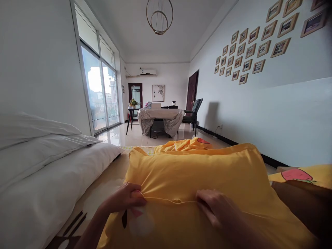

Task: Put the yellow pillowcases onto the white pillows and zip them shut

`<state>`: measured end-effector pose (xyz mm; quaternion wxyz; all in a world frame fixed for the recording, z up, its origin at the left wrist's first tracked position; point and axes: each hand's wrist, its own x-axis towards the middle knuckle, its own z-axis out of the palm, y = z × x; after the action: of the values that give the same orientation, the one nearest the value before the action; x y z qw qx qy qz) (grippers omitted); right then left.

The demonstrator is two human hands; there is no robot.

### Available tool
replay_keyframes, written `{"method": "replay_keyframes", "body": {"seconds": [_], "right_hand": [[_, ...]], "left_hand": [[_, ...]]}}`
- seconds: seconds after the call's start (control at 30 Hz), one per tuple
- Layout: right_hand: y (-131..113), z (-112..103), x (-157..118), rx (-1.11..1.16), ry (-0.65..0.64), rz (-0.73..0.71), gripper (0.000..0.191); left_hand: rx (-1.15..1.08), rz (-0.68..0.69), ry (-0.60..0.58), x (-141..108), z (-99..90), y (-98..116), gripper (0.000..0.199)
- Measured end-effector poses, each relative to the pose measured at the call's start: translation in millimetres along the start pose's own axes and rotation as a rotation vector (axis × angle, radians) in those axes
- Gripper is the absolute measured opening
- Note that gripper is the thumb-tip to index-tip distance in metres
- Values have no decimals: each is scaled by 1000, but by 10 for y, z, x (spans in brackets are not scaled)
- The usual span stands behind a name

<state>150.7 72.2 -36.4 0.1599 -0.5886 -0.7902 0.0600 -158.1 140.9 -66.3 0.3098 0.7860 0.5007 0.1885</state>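
A plump yellow pillow lies before me, its pillowcase crossed by a seam-like opening edge with a small gap near the middle. At the left part of this edge, my left hand pinches the pillowcase fabric, pulling creases into it. My right hand is curled over the same edge farther right, fingers closed on the cloth. Its fingertips are partly hidden. Near my left hand the case carries a printed pattern with pink, white and dark patches.
White pillows are stacked at the left on a patterned bed cover. Crumpled yellow cloth lies beyond the pillow, and another yellow piece is at right. Farther off stand a covered table and a dark chair.
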Motion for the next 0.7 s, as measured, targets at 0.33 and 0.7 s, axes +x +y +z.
{"method": "replay_keyframes", "body": {"seconds": [0.33, 0.7], "right_hand": [[-44, -28, 0, -14, -22, 15, 22], [-29, -8, -9, -8, 0, 14, 22]], "left_hand": [[6, -3, 2, -6, -1, 14, 32], [4, 3, -9, -24, -10, 26, 36]]}}
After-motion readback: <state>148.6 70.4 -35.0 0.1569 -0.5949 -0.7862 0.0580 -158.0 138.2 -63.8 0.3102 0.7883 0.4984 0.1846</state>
